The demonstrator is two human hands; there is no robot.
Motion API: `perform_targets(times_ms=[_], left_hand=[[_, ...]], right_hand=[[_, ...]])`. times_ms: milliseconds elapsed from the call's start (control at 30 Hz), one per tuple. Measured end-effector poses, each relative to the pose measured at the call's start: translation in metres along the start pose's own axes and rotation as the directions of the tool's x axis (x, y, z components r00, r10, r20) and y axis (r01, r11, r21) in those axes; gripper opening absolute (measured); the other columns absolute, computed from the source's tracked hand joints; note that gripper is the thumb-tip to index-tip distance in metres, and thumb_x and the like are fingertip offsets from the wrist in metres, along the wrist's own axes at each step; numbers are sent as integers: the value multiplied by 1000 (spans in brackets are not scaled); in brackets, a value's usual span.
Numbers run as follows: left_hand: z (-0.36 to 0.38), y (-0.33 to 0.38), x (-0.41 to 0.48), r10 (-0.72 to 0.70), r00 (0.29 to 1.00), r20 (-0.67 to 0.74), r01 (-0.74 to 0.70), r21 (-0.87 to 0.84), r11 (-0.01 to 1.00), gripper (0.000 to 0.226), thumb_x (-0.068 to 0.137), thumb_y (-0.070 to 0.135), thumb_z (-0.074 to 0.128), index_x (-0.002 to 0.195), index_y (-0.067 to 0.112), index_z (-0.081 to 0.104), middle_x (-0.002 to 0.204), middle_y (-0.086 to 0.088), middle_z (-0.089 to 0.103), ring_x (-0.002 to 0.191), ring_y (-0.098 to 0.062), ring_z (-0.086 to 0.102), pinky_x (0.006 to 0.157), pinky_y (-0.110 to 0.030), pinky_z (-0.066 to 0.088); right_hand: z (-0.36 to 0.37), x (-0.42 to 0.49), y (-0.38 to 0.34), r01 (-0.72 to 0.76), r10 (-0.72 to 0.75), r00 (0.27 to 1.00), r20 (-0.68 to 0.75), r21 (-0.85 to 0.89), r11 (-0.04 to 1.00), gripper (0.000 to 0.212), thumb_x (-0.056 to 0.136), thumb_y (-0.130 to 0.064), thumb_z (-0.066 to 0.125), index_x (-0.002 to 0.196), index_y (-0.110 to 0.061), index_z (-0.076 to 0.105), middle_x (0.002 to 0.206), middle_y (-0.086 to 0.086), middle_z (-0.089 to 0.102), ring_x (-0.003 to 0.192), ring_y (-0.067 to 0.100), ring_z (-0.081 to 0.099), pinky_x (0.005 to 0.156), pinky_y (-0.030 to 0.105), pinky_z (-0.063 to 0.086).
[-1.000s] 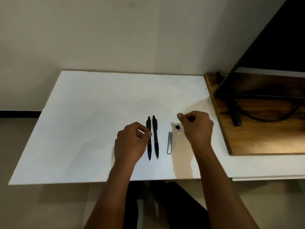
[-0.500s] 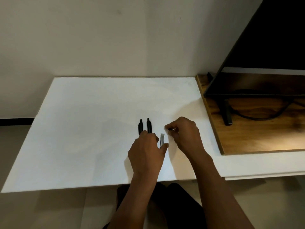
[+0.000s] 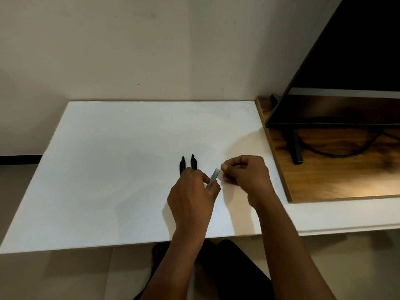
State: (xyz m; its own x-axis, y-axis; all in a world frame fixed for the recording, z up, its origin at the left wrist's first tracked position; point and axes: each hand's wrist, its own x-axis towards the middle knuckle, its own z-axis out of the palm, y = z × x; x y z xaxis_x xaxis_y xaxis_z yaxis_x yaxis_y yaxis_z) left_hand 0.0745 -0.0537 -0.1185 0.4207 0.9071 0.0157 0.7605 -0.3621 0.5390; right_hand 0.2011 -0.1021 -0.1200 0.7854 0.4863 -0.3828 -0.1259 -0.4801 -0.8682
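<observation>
Nearest me, both forearms reached in over the front edge of the surface (image 3: 104, 191). Left hand (image 3: 192, 195): grip clamped on the near end of the grey strip (image 3: 213, 178), thumb and fingers pinching it. It looked lifted off the surface, not certain. The strip's long axis ran from that grip up and to the right. Its free end pointed at the right hand (image 3: 246, 174), just beside the fingertips; touching or not, couldn't tell. Right grip: fingers curled in tight, couldn't tell if anything was pinched inside. Right hand was nearer the free end, so my guess was the next move closes that small gap. Two black pens (image 3: 183, 166) lay side by side just past the left knuckles, partly hidden. Further right: wooden board (image 3: 324, 180), dark screen (image 3: 357, 50).
</observation>
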Motion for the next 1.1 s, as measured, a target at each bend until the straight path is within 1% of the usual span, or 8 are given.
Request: perform_targets(times_ms=[33, 67, 167, 333, 467, 600, 767, 1100], left_hand=[[-2, -1, 2, 11, 1000, -18, -11, -29, 1000, 25, 82, 49, 69, 85, 25, 72, 87, 9, 64, 74, -12, 62, 49, -19, 24], [-3, -2, 4, 24, 999, -36, -26, -50, 998, 24, 81, 50, 70, 84, 26, 72, 83, 10, 62, 69, -10, 58, 49, -16, 23], [-5, -6, 7, 63, 995, -84, -68, -66, 995, 24, 79, 51, 72, 78, 26, 72, 74, 12, 55, 62, -7, 46, 48, -13, 21], [-8, -7, 7, 114, 988, -105, -116, -20, 993, 20, 77, 45, 75, 73, 26, 71, 71, 8, 61, 54, -9, 45, 45, -13, 19], [-9, -10, 9, 136, 985, -106, -139, -19, 990, 17, 77, 39, 76, 72, 23, 71, 73, 7, 63, 53, -17, 61, 46, -17, 22], [-8, -13, 10, 151, 983, -104, -157, -46, 987, 18, 77, 34, 77, 72, 19, 70, 73, 4, 63, 53, -18, 62, 46, -17, 22], [-8, -17, 12, 168, 981, -96, -175, -68, 982, 17, 79, 31, 77, 74, 16, 70, 76, 2, 63, 54, -20, 63, 50, -22, 33], [-9, -20, 14, 175, 980, -91, -183, -92, 979, 15, 82, 28, 76, 78, 13, 72, 79, -1, 64, 58, -19, 65, 52, -23, 37]], right_hand=[[-3, -2, -4, -61, 53, 997, 58, 158, 986, 8, 83, -4, 77, 90, 0, 74, 82, 18, 75, 76, 30, 73, 72, 34, 62], [-6, -4, -8, -101, 75, 991, 110, 250, 963, 9, 84, -3, 75, 92, 2, 74, 85, 20, 75, 77, 30, 74, 71, 35, 62], [-8, -8, -15, -135, 70, 978, 195, 345, 929, 13, 86, -3, 73, 97, 4, 73, 91, 21, 75, 83, 32, 75, 74, 37, 63], [-4, -8, -15, -109, 28, 977, 210, 385, 916, 13, 83, -1, 74, 95, 6, 73, 88, 21, 75, 77, 30, 74, 71, 32, 62], [-4, -8, -15, -91, 3, 975, 221, 387, 918, 13, 82, 0, 75, 94, 4, 75, 87, 21, 76, 77, 28, 73, 72, 30, 61], [-3, -9, -17, -37, -53, 970, 235, 365, 930, 13, 81, 0, 75, 94, 4, 75, 88, 22, 76, 77, 28, 74, 73, 30, 62], [1, -9, -17, 30, -103, 970, 220, 314, 949, 15, 83, 1, 74, 99, 2, 75, 89, 20, 76, 82, 32, 75, 76, 31, 62], [4, -9, -18, 1, -81, 975, 209, 358, 934, 16, 81, 2, 75, 97, 5, 75, 88, 22, 76, 80, 31, 74, 75, 29, 61]])
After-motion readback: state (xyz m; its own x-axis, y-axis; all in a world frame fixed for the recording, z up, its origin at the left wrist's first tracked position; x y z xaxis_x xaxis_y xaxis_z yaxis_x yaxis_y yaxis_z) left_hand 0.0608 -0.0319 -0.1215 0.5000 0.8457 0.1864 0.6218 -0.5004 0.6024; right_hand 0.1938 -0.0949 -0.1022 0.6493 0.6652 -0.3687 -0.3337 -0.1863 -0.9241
